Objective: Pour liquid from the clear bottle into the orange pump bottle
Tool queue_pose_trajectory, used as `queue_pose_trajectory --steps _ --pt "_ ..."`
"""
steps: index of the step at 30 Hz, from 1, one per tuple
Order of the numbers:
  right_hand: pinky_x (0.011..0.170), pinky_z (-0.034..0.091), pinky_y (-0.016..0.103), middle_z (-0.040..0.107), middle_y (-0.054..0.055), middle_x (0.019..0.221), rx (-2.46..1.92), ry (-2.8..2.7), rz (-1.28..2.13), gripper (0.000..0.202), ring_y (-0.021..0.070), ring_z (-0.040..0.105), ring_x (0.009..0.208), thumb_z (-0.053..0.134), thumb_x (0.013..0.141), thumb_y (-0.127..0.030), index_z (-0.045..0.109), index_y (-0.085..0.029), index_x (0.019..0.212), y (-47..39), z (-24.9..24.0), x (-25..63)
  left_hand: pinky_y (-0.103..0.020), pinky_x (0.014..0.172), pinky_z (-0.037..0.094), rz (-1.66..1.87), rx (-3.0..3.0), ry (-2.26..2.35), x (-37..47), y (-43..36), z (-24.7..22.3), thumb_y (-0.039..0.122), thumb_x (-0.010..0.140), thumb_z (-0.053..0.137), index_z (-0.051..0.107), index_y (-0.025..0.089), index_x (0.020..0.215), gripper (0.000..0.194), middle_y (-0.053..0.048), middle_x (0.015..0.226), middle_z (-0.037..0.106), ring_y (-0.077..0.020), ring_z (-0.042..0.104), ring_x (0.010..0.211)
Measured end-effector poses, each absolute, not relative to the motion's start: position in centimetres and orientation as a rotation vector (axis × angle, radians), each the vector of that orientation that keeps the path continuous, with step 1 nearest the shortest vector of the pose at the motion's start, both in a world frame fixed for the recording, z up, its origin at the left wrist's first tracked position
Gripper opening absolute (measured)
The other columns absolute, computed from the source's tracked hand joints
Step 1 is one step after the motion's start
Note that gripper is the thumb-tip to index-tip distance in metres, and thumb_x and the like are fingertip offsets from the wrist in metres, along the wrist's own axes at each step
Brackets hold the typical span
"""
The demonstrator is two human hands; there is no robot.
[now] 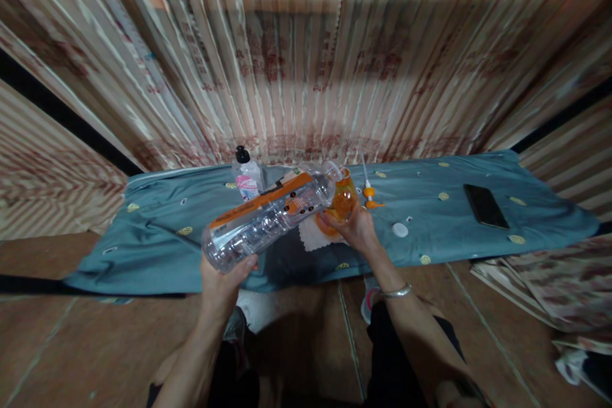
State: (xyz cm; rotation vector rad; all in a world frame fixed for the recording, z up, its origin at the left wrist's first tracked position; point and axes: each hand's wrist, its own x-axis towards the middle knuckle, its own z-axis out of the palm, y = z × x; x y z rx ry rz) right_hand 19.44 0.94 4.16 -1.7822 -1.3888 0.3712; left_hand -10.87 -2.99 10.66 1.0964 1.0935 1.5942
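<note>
A large clear bottle [272, 213] with an orange label is tilted, its mouth to the right against the neck of an orange bottle [343, 196]. My left hand [227, 274] is wrapped round the base of the clear bottle. Held low by my right hand [356, 226], the orange bottle leans slightly. Under it lies a white scallop-edged cloth [313, 237]. Just to the right, an orange pump top [368, 193] with a clear tube rests on the blue cloth. Whether liquid passes between the two mouths is too small to tell.
The blue patterned cloth [157, 255] covers a low table. A black-capped bottle [247, 178] stands at its back left. To the right lie a white round cap [400, 229] and a dark phone [485, 206]. Pleated curtains [296, 76] hang behind.
</note>
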Motion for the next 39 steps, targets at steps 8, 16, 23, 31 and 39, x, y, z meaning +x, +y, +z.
queue_pose_trajectory --steps 8,16,23,31,39 --pt "0.096 0.077 0.056 0.093 0.024 0.125 -1.775 -1.38 0.384 0.089 0.0488 0.092 0.114 0.101 0.084 -0.06 0.071 -0.012 0.153 0.85 4.59 19.36 -0.024 0.047 0.055 1.607 1.088 1.09 -10.46 -2.7 11.11 0.063 0.049 0.119 0.08 0.02 0.134 0.103 -0.001 0.074 0.077 -0.0168 0.063 0.055" --pt "0.093 0.078 0.057 0.093 0.022 0.123 -1.757 -1.374 0.387 0.089 0.0479 0.093 0.11 0.101 0.081 -0.064 0.071 -0.015 0.15 1.05 4.27 19.61 -0.024 0.047 0.057 1.603 1.082 1.081 -10.25 -2.75 11.45 0.059 0.049 0.12 0.08 0.021 0.129 0.098 -0.001 0.075 0.077 -0.0175 0.064 0.058" --pt "0.096 0.078 0.057 0.093 0.022 0.123 -1.778 -1.363 0.41 0.086 0.0482 0.093 0.112 0.101 0.081 -0.061 0.073 -0.015 0.148 1.03 4.44 19.54 -0.025 0.05 0.057 1.618 1.107 1.077 -10.18 -2.74 11.35 0.061 0.052 0.118 0.079 0.022 0.127 0.093 0.0 0.079 0.078 -0.0171 0.066 0.058" --pt "0.097 0.078 0.056 0.093 0.022 0.126 -1.778 -1.373 0.401 0.091 0.0469 0.093 0.114 0.102 0.082 -0.062 0.071 -0.014 0.153 0.95 4.57 19.53 -0.026 0.05 0.056 1.627 1.134 1.087 -10.11 -2.7 11.48 0.063 0.054 0.117 0.078 0.023 0.125 0.09 0.001 0.079 0.077 -0.0175 0.065 0.059" --pt "0.093 0.077 0.056 0.094 0.02 0.121 -1.736 -1.36 0.39 0.091 0.0467 0.093 0.109 0.1 0.081 -0.07 0.074 -0.016 0.149 0.95 4.43 19.65 -0.026 0.051 0.056 1.626 1.118 1.095 -10.15 -2.66 11.52 0.062 0.051 0.118 0.078 0.024 0.127 0.094 -0.001 0.084 0.077 -0.0191 0.067 0.065"
